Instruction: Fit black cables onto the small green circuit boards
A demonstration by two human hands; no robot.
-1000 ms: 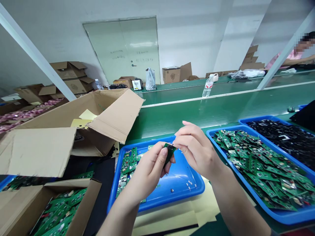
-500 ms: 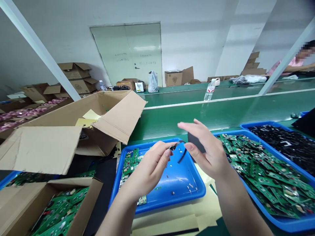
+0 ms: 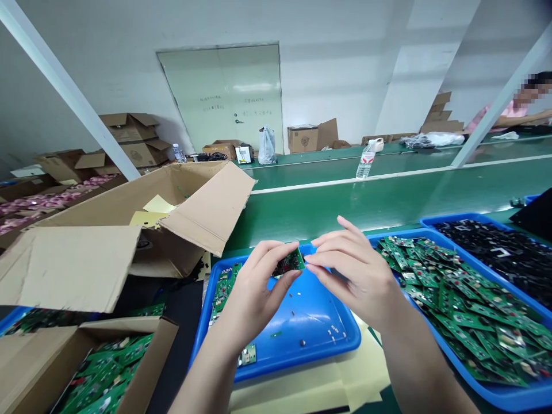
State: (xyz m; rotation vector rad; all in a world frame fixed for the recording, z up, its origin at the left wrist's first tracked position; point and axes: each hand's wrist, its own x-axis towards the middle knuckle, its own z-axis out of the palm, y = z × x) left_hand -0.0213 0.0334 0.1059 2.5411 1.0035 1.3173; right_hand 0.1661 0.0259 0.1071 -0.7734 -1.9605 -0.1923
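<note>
My left hand (image 3: 257, 287) pinches a small green circuit board (image 3: 290, 262) between thumb and fingers, above a blue tray (image 3: 314, 345). My right hand (image 3: 351, 276) meets the board from the right, its fingertips closed against the board's right edge, the other fingers stretched out. The blue tray under both hands holds several green boards along its left side and a few tiny loose parts on its bare floor.
A second blue tray (image 3: 513, 394) heaped with green boards lies at right, with a tray of black parts (image 3: 495, 244) behind it. Open cardboard boxes (image 3: 129, 230) stand at left, one (image 3: 142, 379) holding green boards. A water bottle (image 3: 364, 161) stands on the green conveyor. Another person sits far right.
Half a second ago my right hand held a dark flat piece apart from the left hand. Now both hands have come together on the green board.
</note>
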